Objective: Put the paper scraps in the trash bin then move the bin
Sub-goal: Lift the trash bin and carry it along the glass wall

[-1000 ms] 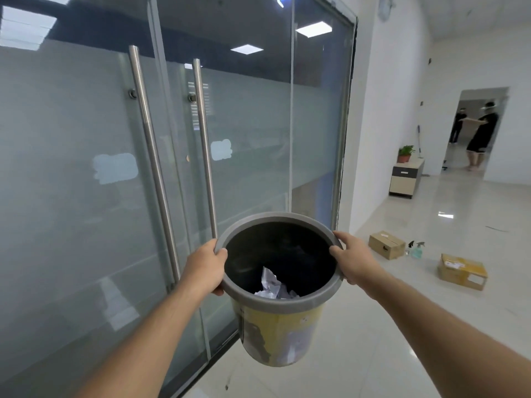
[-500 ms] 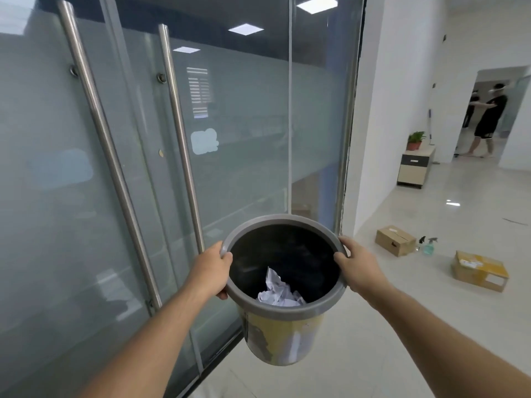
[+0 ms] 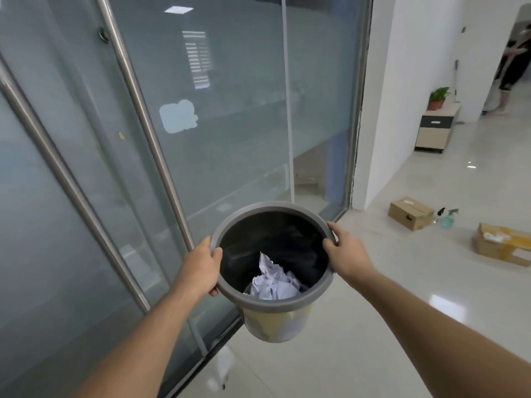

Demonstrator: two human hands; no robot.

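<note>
I hold a round trash bin with a grey rim and a yellow patterned body up in the air, above the floor. My left hand grips the rim on the left side, thumb inside. On the right side of the rim my right hand is clamped. Crumpled white paper scraps lie at the bottom of the dark inside of the bin.
A frosted glass double door with two long steel handles fills the left. Two cardboard boxes and a spray bottle lie on the glossy tiled floor. A small cabinet with a plant stands by the white wall; a person is in the far doorway.
The view has moved closer to the glass door and tilted down. The bin stays held in both hands and sits lower and more to the right in view.
</note>
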